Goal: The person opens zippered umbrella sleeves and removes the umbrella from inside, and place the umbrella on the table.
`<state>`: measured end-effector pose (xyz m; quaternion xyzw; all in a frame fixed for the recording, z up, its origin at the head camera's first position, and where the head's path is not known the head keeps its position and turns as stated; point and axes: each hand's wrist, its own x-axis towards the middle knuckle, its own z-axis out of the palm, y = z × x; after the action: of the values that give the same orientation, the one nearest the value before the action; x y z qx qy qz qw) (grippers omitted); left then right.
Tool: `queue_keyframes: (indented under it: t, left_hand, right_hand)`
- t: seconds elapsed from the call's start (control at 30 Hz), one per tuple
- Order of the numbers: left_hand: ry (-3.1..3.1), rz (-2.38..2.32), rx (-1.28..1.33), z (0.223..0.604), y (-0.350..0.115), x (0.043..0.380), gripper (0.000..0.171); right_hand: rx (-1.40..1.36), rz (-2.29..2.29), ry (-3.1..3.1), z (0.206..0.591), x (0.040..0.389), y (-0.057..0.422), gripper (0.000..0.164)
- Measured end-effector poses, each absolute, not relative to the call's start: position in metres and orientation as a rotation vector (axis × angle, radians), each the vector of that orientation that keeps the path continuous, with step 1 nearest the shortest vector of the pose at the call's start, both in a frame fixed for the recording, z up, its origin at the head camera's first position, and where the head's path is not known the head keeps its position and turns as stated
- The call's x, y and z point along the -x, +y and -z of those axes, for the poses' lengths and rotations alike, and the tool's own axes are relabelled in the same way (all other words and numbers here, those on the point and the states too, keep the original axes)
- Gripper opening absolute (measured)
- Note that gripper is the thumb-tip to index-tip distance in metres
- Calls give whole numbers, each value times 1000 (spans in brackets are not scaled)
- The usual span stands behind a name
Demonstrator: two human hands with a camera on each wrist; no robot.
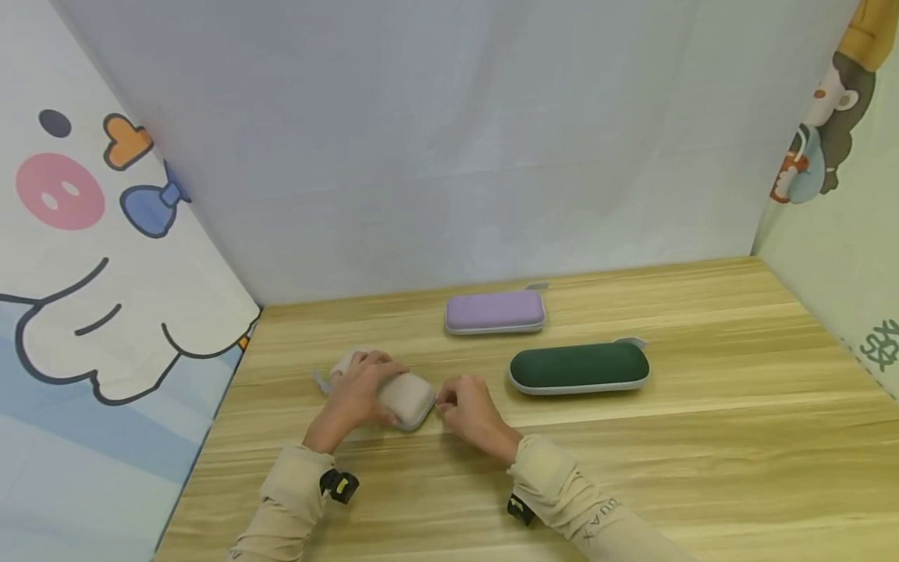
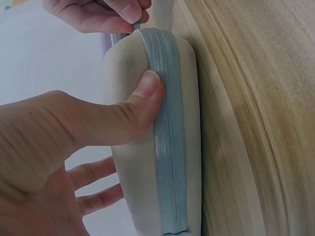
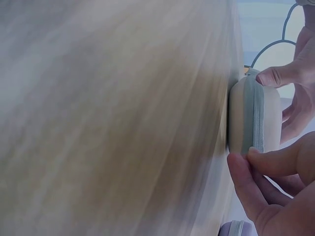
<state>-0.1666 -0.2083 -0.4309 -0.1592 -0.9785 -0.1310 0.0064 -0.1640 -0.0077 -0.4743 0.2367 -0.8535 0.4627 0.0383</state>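
A beige hard zip case (image 1: 410,396) lies at an angle on the wooden table, left of the middle. My left hand (image 1: 360,394) grips it from above, thumb on the near side and fingers over the far side. In the left wrist view that thumb presses beside the grey zipper (image 2: 170,132), which runs closed along the visible side. At the case's right end my right hand (image 1: 469,407) pinches the small zipper pull (image 2: 137,24) between thumb and index finger. The right wrist view shows those fingertips (image 3: 238,161) right at the end of the zipper.
A purple zip case (image 1: 495,311) lies farther back, near the wall cloth (image 1: 477,156). To the right of my hands is a longer dark green zip case (image 1: 579,367) with a grey edge. Printed cloth panels stand at the left and right sides of the table (image 1: 702,468).
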Motion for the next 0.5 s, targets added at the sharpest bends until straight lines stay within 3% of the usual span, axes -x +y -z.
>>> queue_keyframes:
  t: [0.5]
  left_hand:
    - [-3013, 444, 430, 437, -211, 165, 78]
  right_hand:
    - [-713, -1393, -2615, 476, 166, -8, 14]
